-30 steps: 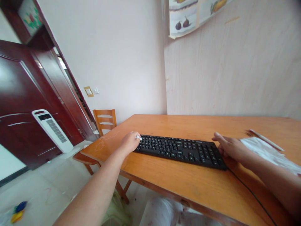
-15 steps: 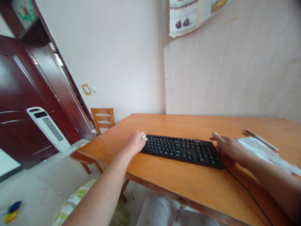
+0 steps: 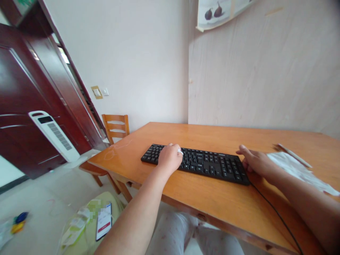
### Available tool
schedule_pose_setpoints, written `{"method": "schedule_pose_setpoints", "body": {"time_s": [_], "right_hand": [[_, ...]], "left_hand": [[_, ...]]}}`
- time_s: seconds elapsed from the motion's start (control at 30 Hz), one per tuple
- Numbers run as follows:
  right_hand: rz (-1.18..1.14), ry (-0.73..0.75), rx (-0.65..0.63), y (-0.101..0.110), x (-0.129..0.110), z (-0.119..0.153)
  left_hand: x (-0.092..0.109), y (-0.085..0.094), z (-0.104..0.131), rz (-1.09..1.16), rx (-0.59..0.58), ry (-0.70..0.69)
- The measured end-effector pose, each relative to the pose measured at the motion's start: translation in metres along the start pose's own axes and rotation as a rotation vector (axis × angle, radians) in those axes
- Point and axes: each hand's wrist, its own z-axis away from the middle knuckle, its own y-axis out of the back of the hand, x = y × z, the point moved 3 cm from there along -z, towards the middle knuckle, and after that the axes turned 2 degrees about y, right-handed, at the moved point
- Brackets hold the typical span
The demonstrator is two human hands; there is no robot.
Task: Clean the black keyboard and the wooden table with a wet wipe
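Note:
A black keyboard [image 3: 209,164] lies on the orange wooden table [image 3: 164,132], its cable running off toward the lower right. Over the left-middle part of the keys is my left hand [image 3: 170,156], fingers closed around a small white thing, partly hidden, that looks like a swab or wipe. My right hand [image 3: 253,161] rests at the keyboard's right end, thumb raised and the other fingers curled against its edge. Beside my right wrist lies a crumpled white cloth [image 3: 297,168], with a thin pen-like stick [image 3: 294,155] behind it.
A wooden chair [image 3: 115,125] stands past the table's left end. Lower left, a phone [image 3: 104,221] and a white-green item [image 3: 77,226] lie on a green seat. A white fan heater [image 3: 55,136] leans near the dark red door [image 3: 23,88].
My left hand has moved right from the keyboard's left end to over its keys, uncovering the left keys. My right hand stays at the right end. The view has tilted down slightly.

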Motion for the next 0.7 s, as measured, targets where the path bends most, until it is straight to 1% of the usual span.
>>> {"method": "schedule_pose_setpoints", "body": {"time_s": [0.1,0.2,0.43,0.7], "right_hand": [[-0.002,-0.046,-0.055,0.000,0.000,0.000],[-0.001,-0.053,-0.050,0.001,-0.002,0.001],[0.003,-0.081,-0.052,0.001,-0.004,0.003],[0.009,-0.064,-0.044,0.002,-0.006,0.003]], "left_hand": [[0.015,-0.005,0.001,-0.007,-0.003,0.003],[0.027,-0.007,0.003,-0.013,-0.006,0.015],[0.045,-0.009,0.005,0.014,-0.042,0.012],[0.070,-0.013,0.008,0.069,-0.079,-0.015]]}}
